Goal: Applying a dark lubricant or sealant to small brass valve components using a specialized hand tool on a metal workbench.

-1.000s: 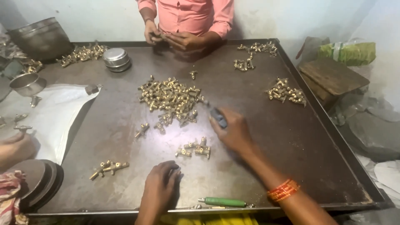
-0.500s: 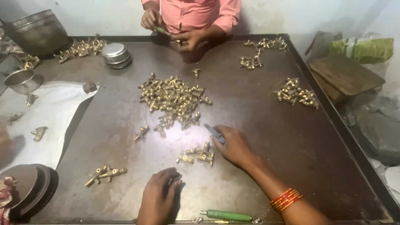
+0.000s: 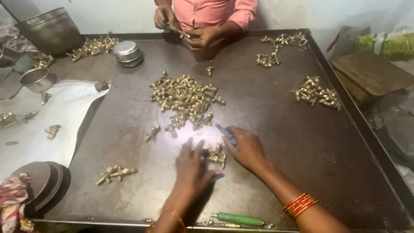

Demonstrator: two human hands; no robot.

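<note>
Both hands (image 3: 192, 166) now meet (earlier apart) at brass fittings (image 3: 215, 156).

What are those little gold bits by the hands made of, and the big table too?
The small fittings between the left hand and right hand look like brass: yellow-gold, shiny, with cast knobby shapes. The table looks like sheet metal, probably steel: dark, dull brown-grey, with a raised rim and a soft glare. Neither is certain from looks alone.
</note>
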